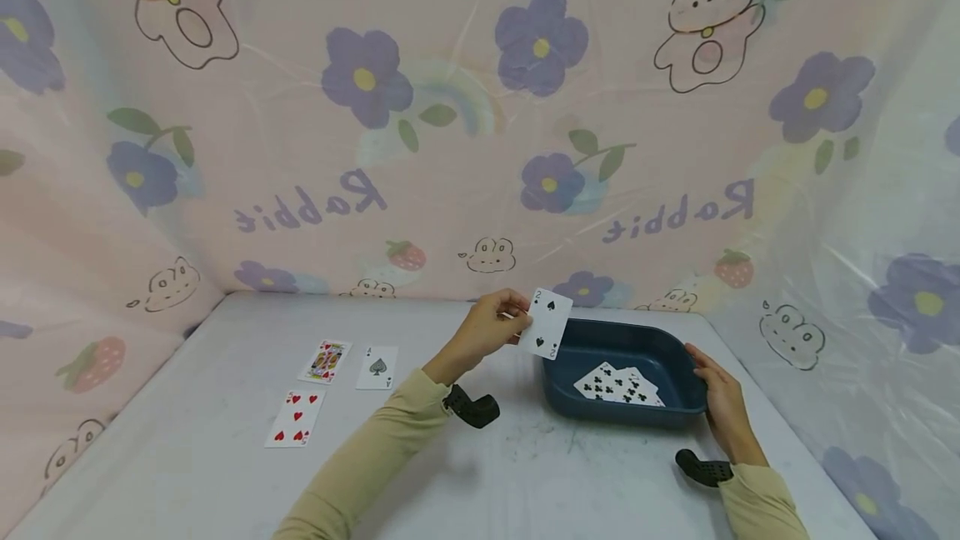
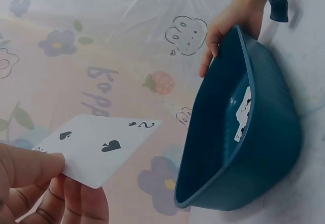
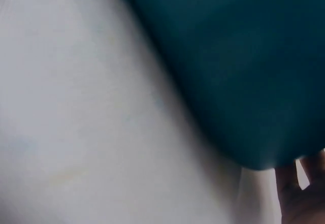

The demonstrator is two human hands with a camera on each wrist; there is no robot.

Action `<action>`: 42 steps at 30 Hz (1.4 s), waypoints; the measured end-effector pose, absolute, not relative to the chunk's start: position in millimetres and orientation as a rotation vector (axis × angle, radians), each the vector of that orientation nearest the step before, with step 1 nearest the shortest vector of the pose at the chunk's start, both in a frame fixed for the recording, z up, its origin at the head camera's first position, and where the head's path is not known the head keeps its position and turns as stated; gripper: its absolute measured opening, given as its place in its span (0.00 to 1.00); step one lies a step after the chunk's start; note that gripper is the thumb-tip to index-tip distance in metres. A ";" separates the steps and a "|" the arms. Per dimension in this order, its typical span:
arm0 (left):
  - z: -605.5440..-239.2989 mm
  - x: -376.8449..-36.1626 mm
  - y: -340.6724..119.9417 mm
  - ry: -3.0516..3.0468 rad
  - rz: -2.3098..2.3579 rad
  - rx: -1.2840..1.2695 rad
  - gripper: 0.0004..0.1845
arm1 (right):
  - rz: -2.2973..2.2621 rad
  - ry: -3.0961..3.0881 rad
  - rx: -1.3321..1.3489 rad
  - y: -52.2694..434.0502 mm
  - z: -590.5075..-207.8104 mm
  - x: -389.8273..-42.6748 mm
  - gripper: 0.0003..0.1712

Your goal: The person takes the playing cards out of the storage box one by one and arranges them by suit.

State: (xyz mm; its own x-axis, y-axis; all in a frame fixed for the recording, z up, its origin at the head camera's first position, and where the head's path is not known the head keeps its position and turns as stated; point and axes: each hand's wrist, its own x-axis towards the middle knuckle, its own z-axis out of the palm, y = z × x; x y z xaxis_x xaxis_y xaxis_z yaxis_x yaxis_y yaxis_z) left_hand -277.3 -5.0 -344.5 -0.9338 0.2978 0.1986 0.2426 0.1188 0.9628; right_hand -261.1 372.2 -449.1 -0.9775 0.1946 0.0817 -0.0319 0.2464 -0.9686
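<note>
My left hand (image 1: pixel 491 325) pinches a two of spades card (image 1: pixel 547 323) by its left edge and holds it upright just above the left rim of a dark blue tray (image 1: pixel 626 342). The left wrist view shows the same card (image 2: pixel 96 145) between thumb and fingers (image 2: pixel 30 170), with the tray (image 2: pixel 264 153) beyond it. Inside the tray lie several cards (image 1: pixel 618 384), clubs face up. My right hand (image 1: pixel 720 394) rests against the tray's right side, fingers along its wall. The right wrist view shows only the tray's outer wall (image 3: pixel 244 66), blurred, and fingertips (image 3: pixel 299 193).
Three cards lie face up on the white table at left: a king (image 1: pixel 325 361), an ace of spades (image 1: pixel 377 367) and a red hearts card (image 1: pixel 296 418). A pink flowered sheet (image 1: pixel 450 107) walls in the table at the back and sides.
</note>
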 end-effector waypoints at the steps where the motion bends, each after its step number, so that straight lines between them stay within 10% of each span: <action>1: -344.3 -276.3 -8.6 2.301 1.992 0.554 0.06 | 1.800 -2.328 -0.159 371.3 -449.6 -261.5 0.29; 42: -377.6 -223.7 -161.3 2.279 2.117 0.194 0.14 | 1.744 -2.321 -0.212 365.6 -449.0 -259.0 0.29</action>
State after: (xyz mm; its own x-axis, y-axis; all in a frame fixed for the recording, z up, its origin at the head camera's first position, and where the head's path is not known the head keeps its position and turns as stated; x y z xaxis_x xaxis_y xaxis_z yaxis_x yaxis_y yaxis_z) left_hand -223.7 -161.3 -377.6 -0.9919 0.1082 0.0664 0.0741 0.0693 0.9948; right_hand -259.0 365.6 -449.0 -0.9631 0.2515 0.0956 -0.0219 0.2810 -0.9594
